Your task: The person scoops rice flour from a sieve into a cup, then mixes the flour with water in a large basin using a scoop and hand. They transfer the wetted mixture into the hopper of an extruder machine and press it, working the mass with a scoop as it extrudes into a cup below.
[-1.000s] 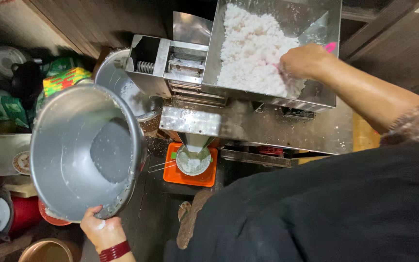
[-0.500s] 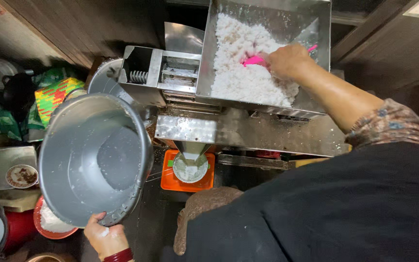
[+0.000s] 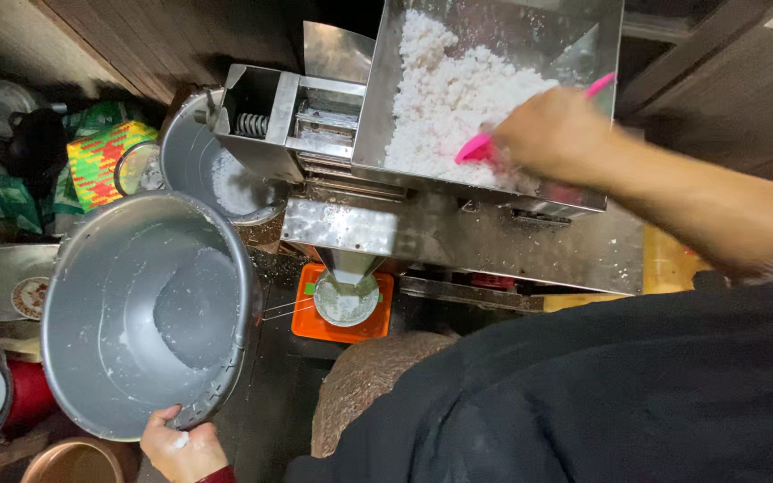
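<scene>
Feeding stage, looks like: right hand (image 3: 552,132) clamped on pink scraper (image 3: 485,146), working white mash (image 3: 458,98) inside steel hopper (image 3: 386,107). Left hand (image 3: 181,447) grips emptied basin (image 3: 149,313), down-left of hopper. Next probably steady pushing toward chute.

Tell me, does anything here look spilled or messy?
Yes. White flecks lie scattered on the machine's flat metal ledge below the hopper, outside the white mash. The large basin held by the left hand is tilted and smeared white inside.
</scene>
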